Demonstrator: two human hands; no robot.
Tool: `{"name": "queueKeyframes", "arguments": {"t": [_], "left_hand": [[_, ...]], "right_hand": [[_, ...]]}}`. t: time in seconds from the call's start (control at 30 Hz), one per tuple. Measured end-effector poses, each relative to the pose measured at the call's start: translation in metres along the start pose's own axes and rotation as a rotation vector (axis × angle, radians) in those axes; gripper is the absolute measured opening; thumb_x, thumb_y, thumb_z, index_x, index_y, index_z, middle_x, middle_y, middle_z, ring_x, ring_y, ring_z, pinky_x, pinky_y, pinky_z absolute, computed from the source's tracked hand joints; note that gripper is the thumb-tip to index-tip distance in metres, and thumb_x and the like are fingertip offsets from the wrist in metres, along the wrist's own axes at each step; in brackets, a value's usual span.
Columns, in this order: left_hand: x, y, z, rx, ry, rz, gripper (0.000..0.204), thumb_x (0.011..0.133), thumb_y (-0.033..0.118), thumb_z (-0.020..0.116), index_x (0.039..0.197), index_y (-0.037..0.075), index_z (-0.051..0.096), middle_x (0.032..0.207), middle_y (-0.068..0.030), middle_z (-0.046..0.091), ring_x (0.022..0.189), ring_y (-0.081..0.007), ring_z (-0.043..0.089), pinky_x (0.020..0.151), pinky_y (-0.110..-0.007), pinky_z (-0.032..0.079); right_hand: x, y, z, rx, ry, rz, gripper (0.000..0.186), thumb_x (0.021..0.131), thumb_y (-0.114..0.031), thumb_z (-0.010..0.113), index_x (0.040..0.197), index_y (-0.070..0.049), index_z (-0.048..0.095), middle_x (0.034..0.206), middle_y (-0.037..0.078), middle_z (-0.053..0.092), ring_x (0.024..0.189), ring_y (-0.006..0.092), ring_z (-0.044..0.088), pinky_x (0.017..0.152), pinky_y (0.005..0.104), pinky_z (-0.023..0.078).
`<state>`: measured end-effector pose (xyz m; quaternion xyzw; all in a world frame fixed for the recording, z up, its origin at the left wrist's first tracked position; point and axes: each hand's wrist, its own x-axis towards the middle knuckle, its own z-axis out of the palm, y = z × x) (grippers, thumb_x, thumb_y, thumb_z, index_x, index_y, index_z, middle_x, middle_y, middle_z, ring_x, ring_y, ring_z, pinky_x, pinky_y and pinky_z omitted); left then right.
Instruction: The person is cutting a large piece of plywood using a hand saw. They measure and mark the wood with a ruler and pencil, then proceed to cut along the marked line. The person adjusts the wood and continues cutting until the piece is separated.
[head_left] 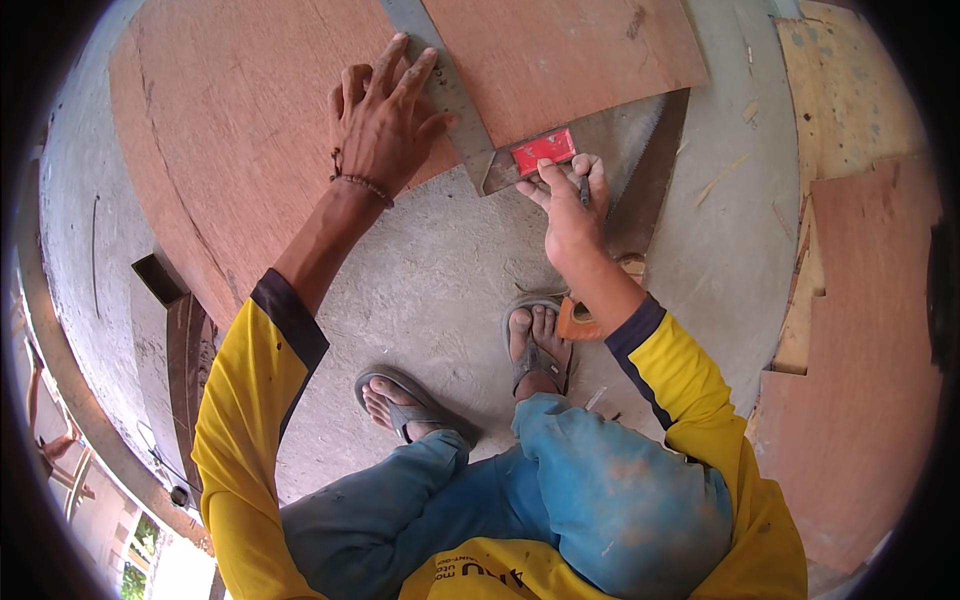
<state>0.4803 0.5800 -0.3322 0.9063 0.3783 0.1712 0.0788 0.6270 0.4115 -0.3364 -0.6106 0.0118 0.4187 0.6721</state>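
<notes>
A try square with a red-faced handle (547,148) lies at the edge of the reddish-brown plywood (220,130), its grey metal blade (462,115) reaching away across the sheet. My left hand (385,135) rests on the plywood with its fingers spread, the fingertips at the blade's left edge. Thumb and fingers of my right hand (575,205) close on the square's handle, and a thin dark stick (584,190), perhaps a pencil, pokes out between the fingers. A handsaw blade (650,175) lies on the floor under my right wrist, and its orange handle (578,322) shows near my right foot.
Another plywood piece (570,60) lies right of the blade. More plywood offcuts (860,350) are at the far right on the concrete floor (420,270). A square metal tube (158,278) stands at left. My sandalled feet (540,345) are close below the sheet.
</notes>
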Motion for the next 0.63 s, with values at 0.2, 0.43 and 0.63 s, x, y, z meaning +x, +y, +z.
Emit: {"name": "queueKeyframes", "arguments": {"t": [0.2, 0.43, 0.63], "left_hand": [[0.0005, 0.0009, 0.0007, 0.001, 0.000, -0.007, 0.070, 0.074, 0.041, 0.081, 0.137, 0.026, 0.057, 0.151, -0.0014, 0.042, 0.121, -0.0287, 0.043, 0.109, -0.046, 0.031], [0.0028, 0.0016, -0.0017, 0.005, -0.019, -0.021, 0.070, 0.073, 0.041, 0.081, 0.138, 0.027, 0.056, 0.152, -0.0002, 0.042, 0.120, -0.0284, 0.043, 0.109, -0.046, 0.031], [0.0035, 0.0024, 0.0021, 0.018, -0.032, -0.035, 0.070, 0.074, 0.042, 0.080, 0.138, 0.027, 0.056, 0.153, 0.0015, 0.039, 0.120, -0.0288, 0.043, 0.111, -0.048, 0.029]], "right_hand": [[0.0000, 0.0000, 0.0001, 0.000, 0.013, -0.006, 0.034, 0.088, 0.002, 0.064, 0.092, -0.015, 0.036, 0.092, 0.006, 0.055, 0.080, 0.0223, 0.063, 0.075, 0.0420, 0.060], [0.0010, 0.0017, -0.0004, 0.001, 0.010, -0.008, 0.032, 0.089, 0.004, 0.061, 0.092, -0.014, 0.034, 0.093, 0.007, 0.053, 0.078, 0.0194, 0.061, 0.073, 0.0406, 0.061], [0.0026, -0.0002, -0.0044, -0.006, -0.019, -0.008, 0.032, 0.090, 0.001, 0.062, 0.093, -0.015, 0.034, 0.095, 0.008, 0.055, 0.081, 0.0195, 0.062, 0.075, 0.0414, 0.060]]}}
